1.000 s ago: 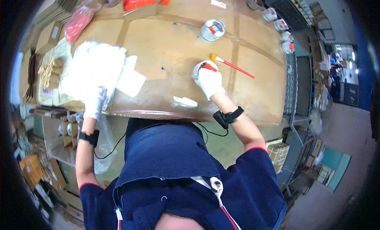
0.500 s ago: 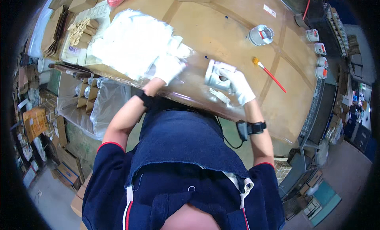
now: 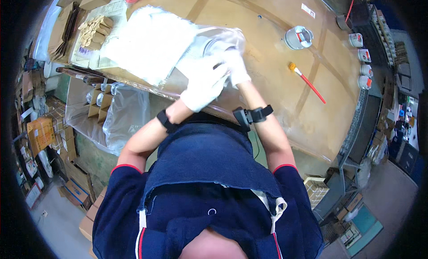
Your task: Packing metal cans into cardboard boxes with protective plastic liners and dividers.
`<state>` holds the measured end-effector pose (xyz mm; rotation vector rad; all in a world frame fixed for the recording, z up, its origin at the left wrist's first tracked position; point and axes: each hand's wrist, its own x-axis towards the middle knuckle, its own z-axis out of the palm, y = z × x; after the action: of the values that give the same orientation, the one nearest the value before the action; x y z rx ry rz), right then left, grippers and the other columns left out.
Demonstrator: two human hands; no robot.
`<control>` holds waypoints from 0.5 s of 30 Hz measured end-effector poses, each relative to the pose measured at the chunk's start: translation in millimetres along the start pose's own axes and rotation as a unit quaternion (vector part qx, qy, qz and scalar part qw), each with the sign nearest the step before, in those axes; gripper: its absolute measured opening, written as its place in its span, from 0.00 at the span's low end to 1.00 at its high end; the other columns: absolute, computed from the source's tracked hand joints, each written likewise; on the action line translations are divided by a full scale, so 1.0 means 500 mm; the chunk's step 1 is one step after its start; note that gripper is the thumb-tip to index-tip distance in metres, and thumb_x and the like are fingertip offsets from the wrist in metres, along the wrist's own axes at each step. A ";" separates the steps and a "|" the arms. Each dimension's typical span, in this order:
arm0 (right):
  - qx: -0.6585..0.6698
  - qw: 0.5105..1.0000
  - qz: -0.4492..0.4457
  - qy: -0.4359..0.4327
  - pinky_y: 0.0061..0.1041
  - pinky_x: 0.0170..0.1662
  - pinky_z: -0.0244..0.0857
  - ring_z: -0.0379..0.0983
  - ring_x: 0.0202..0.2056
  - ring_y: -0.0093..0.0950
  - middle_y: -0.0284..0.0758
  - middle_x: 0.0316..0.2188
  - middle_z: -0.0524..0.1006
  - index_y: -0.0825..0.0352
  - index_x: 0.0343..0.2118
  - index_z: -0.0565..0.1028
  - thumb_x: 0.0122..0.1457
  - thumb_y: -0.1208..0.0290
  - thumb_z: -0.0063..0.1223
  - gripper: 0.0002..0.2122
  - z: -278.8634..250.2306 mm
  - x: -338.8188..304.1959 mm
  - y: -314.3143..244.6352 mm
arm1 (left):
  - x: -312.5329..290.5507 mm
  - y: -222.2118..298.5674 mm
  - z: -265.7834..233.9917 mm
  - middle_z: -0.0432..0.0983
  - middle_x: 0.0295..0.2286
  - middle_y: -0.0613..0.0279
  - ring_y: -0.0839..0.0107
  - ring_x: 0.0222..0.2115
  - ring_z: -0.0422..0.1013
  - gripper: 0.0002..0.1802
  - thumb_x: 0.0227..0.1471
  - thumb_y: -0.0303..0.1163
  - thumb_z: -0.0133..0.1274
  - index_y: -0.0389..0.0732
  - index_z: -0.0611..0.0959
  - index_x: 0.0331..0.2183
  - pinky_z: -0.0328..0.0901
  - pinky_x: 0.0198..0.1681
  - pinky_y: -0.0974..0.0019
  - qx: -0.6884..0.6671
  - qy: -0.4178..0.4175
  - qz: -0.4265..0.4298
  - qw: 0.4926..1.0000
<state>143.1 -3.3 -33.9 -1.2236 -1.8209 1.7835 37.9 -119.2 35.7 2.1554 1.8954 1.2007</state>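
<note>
Both my hands, in white gloves, meet over the near edge of the table. A clear plastic bag lies around a grey metal piston, which shows blurred through the film. My right hand is closed on the piston from its near right side. Against it, my left hand grips the bag with curled fingers; its fingertips are partly smeared by motion. A stack of white plastic bags lies just left of the hands.
Another piston stands on the brown-covered table, with a red-handled brush nearer me. Several pistons line the right edge. Folded brown paper pieces lie far left. Below the table's left edge sits a plastic-lined box with cardboard dividers.
My right hand has carried the piston left and away from me, and it now lies within the clear bag. My left hand has moved right to meet it.
</note>
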 end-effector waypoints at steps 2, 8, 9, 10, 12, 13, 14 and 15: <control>0.224 0.950 0.200 0.088 0.21 0.34 0.69 0.73 0.30 0.26 0.37 0.28 0.75 0.71 0.39 0.75 0.55 0.66 0.50 0.14 0.006 -0.027 -0.102 | -0.023 0.032 -0.040 0.75 0.30 0.52 0.55 0.35 0.72 0.13 0.48 0.31 0.53 0.39 0.80 0.38 0.67 0.39 0.56 -0.125 -0.310 -0.125 0.934; -0.450 0.891 -0.013 0.052 0.27 0.39 0.69 0.75 0.33 0.38 0.43 0.30 0.79 0.69 0.34 0.78 0.53 0.63 0.47 0.15 -0.011 -0.003 -0.057 | 0.111 -0.005 -0.096 0.74 0.41 0.47 0.56 0.40 0.71 0.24 0.48 0.40 0.54 0.45 0.77 0.48 0.66 0.45 0.58 0.069 -0.041 0.088 0.993; -0.482 0.870 -0.103 0.019 0.28 0.39 0.69 0.76 0.33 0.36 0.42 0.30 0.79 0.68 0.31 0.79 0.56 0.61 0.43 0.16 -0.008 -0.050 -0.140 | 0.102 -0.040 -0.078 0.74 0.41 0.47 0.56 0.40 0.71 0.24 0.48 0.40 0.54 0.45 0.77 0.48 0.66 0.45 0.58 0.079 -0.040 0.072 0.993; -0.483 0.869 -0.105 0.017 0.28 0.39 0.69 0.76 0.33 0.36 0.42 0.30 0.79 0.68 0.31 0.79 0.56 0.61 0.43 0.16 -0.025 -0.073 -0.160 | 0.090 -0.069 -0.043 0.74 0.43 0.47 0.56 0.42 0.71 0.25 0.49 0.39 0.53 0.45 0.75 0.50 0.65 0.47 0.58 -0.014 -0.124 0.025 0.992; -0.459 0.858 -0.227 -0.043 0.28 0.39 0.69 0.76 0.33 0.36 0.41 0.30 0.79 0.66 0.32 0.79 0.57 0.63 0.42 0.14 -0.075 -0.101 -0.171 | 0.075 -0.098 -0.007 0.73 0.44 0.47 0.57 0.43 0.70 0.26 0.50 0.38 0.52 0.46 0.74 0.52 0.64 0.49 0.59 -0.109 -0.208 -0.025 0.972; -0.344 0.913 -0.217 -0.004 0.29 0.38 0.69 0.75 0.32 0.38 0.40 0.30 0.79 0.64 0.30 0.79 0.57 0.64 0.43 0.13 -0.107 -0.145 -0.213 | 0.064 -0.108 -0.006 0.73 0.44 0.48 0.59 0.45 0.69 0.23 0.52 0.34 0.50 0.44 0.74 0.52 0.63 0.50 0.61 -0.133 -0.212 -0.014 0.968; -0.263 0.940 -0.196 0.098 0.31 0.36 0.69 0.75 0.31 0.39 0.42 0.29 0.78 0.65 0.28 0.79 0.57 0.64 0.44 0.12 -0.136 -0.170 -0.202 | 0.057 -0.115 -0.006 0.72 0.44 0.49 0.61 0.47 0.67 0.21 0.54 0.31 0.48 0.41 0.75 0.51 0.62 0.51 0.62 -0.152 -0.213 0.000 0.965; -0.346 0.916 -0.127 0.160 0.32 0.37 0.69 0.75 0.32 0.39 0.42 0.29 0.78 0.65 0.30 0.78 0.57 0.64 0.45 0.12 -0.175 -0.177 -0.169 | 0.044 -0.125 0.007 0.72 0.44 0.49 0.61 0.47 0.67 0.21 0.54 0.31 0.48 0.41 0.75 0.51 0.62 0.51 0.62 -0.155 -0.211 0.001 0.965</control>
<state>229.3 0.9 89.3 -1.3145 -2.3424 0.7415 -13.0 -82.8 13.9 2.0373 1.4271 0.8741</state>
